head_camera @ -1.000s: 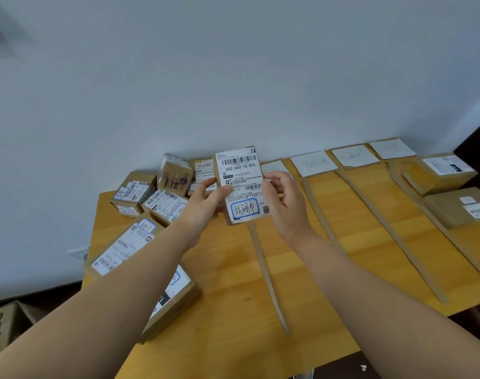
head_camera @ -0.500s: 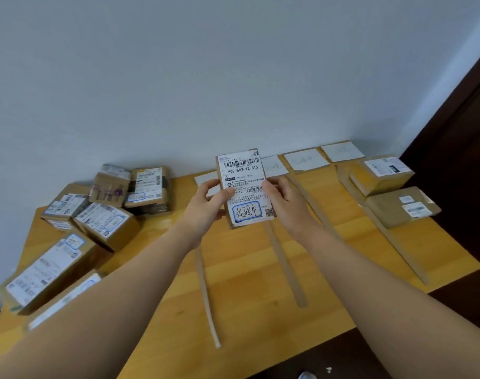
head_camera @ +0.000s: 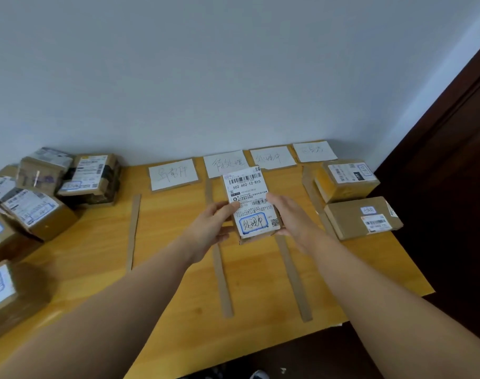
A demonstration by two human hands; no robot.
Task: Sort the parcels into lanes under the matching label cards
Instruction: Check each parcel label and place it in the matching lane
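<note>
I hold a small brown parcel with a white shipping label and a blue-framed handwritten sticker, label up, over the middle of the wooden table. My left hand grips its left edge and my right hand grips its right edge. Several white label cards lie along the wall: one at the left, one partly behind the parcel, one just right of it, and one at the far right. Cardboard strips mark the lanes.
A heap of labelled parcels fills the table's left side. Two parcels lie in the rightmost lane. Another strip lies left of centre. A dark wooden door stands at the right; the table's front edge is close.
The view has swung right, so the parcel heap shifted left in frame. The held parcel has dropped lower, nearer the table, between the two middle strips.
</note>
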